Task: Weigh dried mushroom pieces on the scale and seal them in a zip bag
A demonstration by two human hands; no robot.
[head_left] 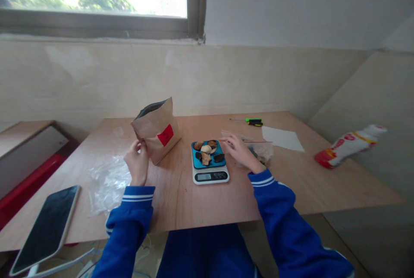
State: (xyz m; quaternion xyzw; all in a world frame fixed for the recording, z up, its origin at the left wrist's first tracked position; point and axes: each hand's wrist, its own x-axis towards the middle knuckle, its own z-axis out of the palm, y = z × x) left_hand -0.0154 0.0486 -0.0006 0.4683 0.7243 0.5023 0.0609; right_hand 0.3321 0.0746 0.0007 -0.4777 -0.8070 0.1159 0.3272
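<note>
A brown paper bag (159, 132) with a red label stands open and tilted on the wooden table (291, 183). My left hand (137, 161) touches its lower left corner. A small kitchen scale (210, 175) with a blue top sits in the middle, holding several dried pieces (207, 150). My right hand (239, 150) lies flat on a clear zip bag (260, 147) just right of the scale, fingers reaching toward the pieces.
Clear plastic bags (108, 181) lie at the left. A phone on a stand (47, 228) is at the near left corner. A white paper sheet (282, 138), a green screwdriver (254, 121) and a white and red bottle (347, 145) sit to the right.
</note>
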